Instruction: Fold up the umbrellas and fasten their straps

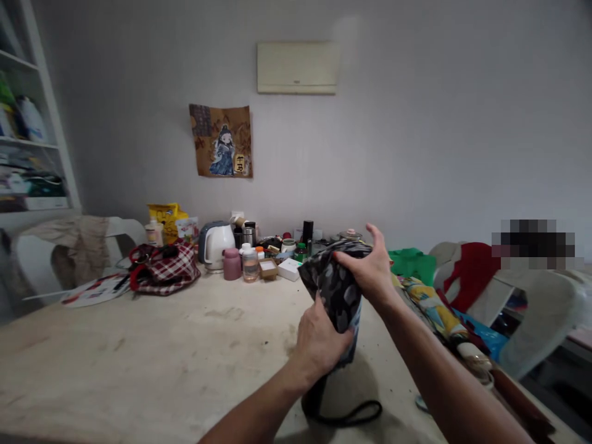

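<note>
A folding umbrella [340,295] with dark grey and black patterned fabric stands over the table, partly furled. Its black handle [313,394] points down, and a black wrist strap [356,419] loops out to the right on the tabletop. Low around the fabric, my left hand [320,338] is closed, its thumb and fingers on opposite sides. My right hand [372,266] grips the upper folds, thumb across the near side and one finger sticking up. The rest of its fingers are hidden behind the fabric.
A pale table [161,357] spreads below. Along the wall stand a kettle [217,246], a pink jar [232,264], bottles and small boxes. A red plaid bag [169,271] lies left; bundled yellow patterned fabric [428,302] lies right, near a white chair [550,308].
</note>
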Demonstrator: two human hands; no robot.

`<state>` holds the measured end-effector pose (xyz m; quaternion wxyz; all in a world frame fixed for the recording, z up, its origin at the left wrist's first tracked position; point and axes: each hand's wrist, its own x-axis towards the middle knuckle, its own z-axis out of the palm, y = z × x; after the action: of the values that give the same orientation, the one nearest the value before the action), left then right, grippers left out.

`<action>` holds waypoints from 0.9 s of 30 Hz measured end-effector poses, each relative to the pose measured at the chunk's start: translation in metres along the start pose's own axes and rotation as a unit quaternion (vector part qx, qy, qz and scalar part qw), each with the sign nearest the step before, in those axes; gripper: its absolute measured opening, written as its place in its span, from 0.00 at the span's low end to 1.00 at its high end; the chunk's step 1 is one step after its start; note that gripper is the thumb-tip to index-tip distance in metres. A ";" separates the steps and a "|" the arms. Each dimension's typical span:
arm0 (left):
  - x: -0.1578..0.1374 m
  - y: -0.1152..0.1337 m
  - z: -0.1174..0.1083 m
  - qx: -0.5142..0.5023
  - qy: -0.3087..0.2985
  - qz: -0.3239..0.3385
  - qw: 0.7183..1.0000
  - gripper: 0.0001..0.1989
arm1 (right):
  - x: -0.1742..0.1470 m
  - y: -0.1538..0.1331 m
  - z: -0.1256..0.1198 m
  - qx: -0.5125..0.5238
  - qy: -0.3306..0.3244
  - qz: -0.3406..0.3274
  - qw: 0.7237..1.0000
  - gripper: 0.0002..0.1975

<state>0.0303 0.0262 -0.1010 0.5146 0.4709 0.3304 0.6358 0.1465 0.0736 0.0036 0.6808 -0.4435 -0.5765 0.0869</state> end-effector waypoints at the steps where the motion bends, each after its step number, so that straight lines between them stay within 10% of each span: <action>1: -0.001 0.002 0.000 0.007 0.013 0.018 1.000 0.37 | 0.002 -0.002 -0.004 0.016 0.022 0.005 1.000 0.48; 6: 0.000 0.001 -0.008 0.029 -0.016 0.049 0.998 0.47 | 0.002 -0.002 -0.026 0.212 0.014 0.093 0.973 0.47; 12: -0.003 -0.006 -0.015 0.024 -0.257 -0.192 0.947 0.20 | -0.001 0.007 -0.039 0.327 -0.064 0.101 0.938 0.43; 19: -0.012 -0.015 -0.009 0.113 -0.141 -0.090 0.979 0.15 | -0.030 0.040 -0.038 0.393 -0.068 0.120 0.909 0.56; 27: -0.009 -0.026 -0.002 0.220 -0.012 0.000 0.975 0.11 | -0.075 0.054 -0.007 0.320 -0.080 0.151 0.932 0.38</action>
<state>0.0379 0.0239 -0.1280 0.4027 0.5798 0.4561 0.5419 0.1497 0.0543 -0.0870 0.7172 -0.2751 -0.4970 0.4037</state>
